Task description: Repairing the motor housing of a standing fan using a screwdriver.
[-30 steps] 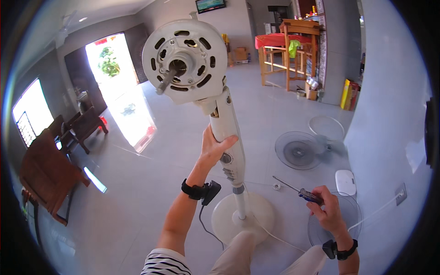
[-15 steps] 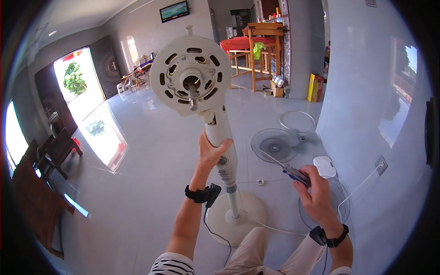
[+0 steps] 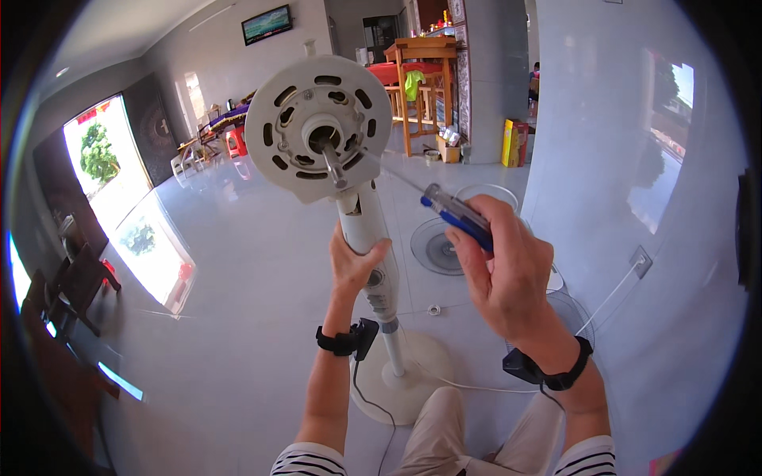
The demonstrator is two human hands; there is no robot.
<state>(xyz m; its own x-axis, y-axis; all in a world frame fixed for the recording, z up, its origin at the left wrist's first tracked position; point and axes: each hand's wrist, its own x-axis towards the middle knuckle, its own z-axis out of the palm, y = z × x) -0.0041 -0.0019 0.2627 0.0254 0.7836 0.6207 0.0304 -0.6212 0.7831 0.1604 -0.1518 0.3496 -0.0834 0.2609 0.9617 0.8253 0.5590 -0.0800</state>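
A: How many hands are at work, and on what?

B: Two. The left hand (image 3: 353,262) is wrapped around the upright column of one cream-white plastic pedestal fan (image 3: 367,224), just below its head. The right hand (image 3: 512,274) grips one screwdriver with a clear and blue plastic handle (image 3: 458,216).

A: Where is the fan?

B: In front of the person, on one round cream base (image 3: 413,373) by the knees. Its round slotted plastic motor face (image 3: 274,141) is bare, with one grey metal spindle (image 3: 334,165) jutting from the centre.

A: And the screwdriver's tip?

B: At the right side of the fan's face; I cannot tell whether it touches.

A: Anything on the floor?

B: All to the fan's right: one round grey grille (image 3: 435,244), a second round grey grille (image 3: 567,309) partly hidden by the right forearm, one thin white ring (image 3: 486,186) farther off, and one small white ring-shaped piece (image 3: 434,310) nearer the column.

A: Straps?

B: Two: one black wrist strap (image 3: 337,342) beside the fan's column, and another black wrist strap (image 3: 571,369) well to the fan's right.
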